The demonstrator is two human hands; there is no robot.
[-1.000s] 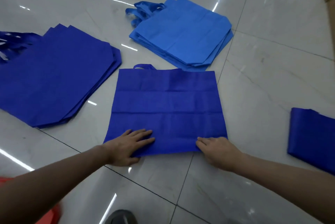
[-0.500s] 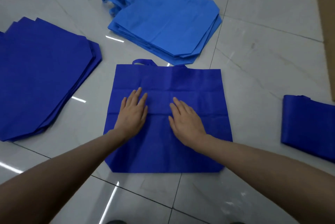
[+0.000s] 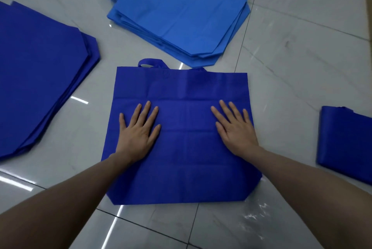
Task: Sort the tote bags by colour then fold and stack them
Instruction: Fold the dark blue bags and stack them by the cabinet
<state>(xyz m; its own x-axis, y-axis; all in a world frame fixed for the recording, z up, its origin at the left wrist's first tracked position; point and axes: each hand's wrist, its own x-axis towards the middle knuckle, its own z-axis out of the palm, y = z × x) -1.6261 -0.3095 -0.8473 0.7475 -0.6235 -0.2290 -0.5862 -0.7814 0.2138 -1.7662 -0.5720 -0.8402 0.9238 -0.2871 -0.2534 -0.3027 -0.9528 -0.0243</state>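
On a glossy tiled floor (image 3: 291, 57) a dark blue tote bag (image 3: 181, 152) is spread flat at the centre, pressed under the left hand (image 3: 138, 134) and right hand (image 3: 235, 129), both flat, fingers (image 3: 145, 110) splayed. A dark blue pile (image 3: 40, 77) lies at 9 o'clock, a light blue pile (image 3: 181, 11) at 12, a folded bag (image 3: 346, 144) at 3. There (nothing is gripped) the bag could be slid askew and a crooked crease set.

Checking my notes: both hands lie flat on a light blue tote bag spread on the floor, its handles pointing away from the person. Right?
Only the colour is wrong: the head view shows the tote bag under the left hand and right hand is dark blue. The light blue stack lies beyond it. Flat hands, floor and handles pointing away all hold.
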